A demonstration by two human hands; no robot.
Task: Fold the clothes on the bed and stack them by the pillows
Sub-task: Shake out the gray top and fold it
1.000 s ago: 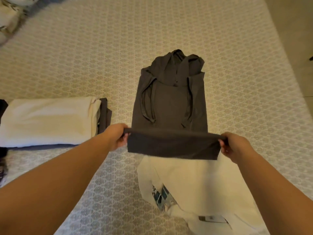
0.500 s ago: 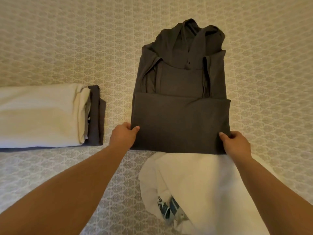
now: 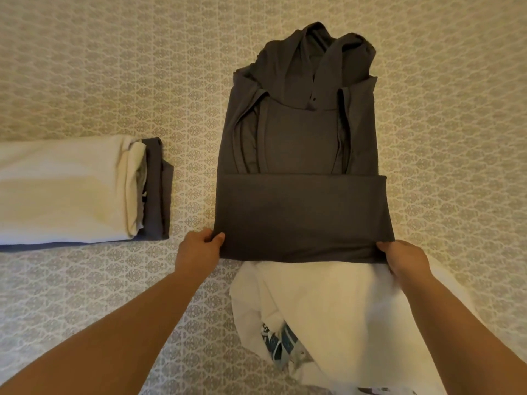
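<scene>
The left hand [image 3: 199, 249] is pinching the near left corner of the hoodie [image 3: 302, 166], thumb on top, and the right hand [image 3: 406, 259] is gripping the near right corner, fingers curling under the fold. The hoodie is lying at the middle of the bed [image 3: 456, 138], hood pointing to 12 o'clock, its bottom third sitting doubled over the body. The cloth is looking soft, thick and limp, likely sagging unless both corners are carried together. At 6 o'clock its near edge is touching a loose white shirt [image 3: 342, 309], which is crowding the hands. At 9 o'clock a folded pile [image 3: 71, 189] is lying well apart. Open bedspread is stretching toward 12 and 3 o'clock, giving room for the next fold
</scene>
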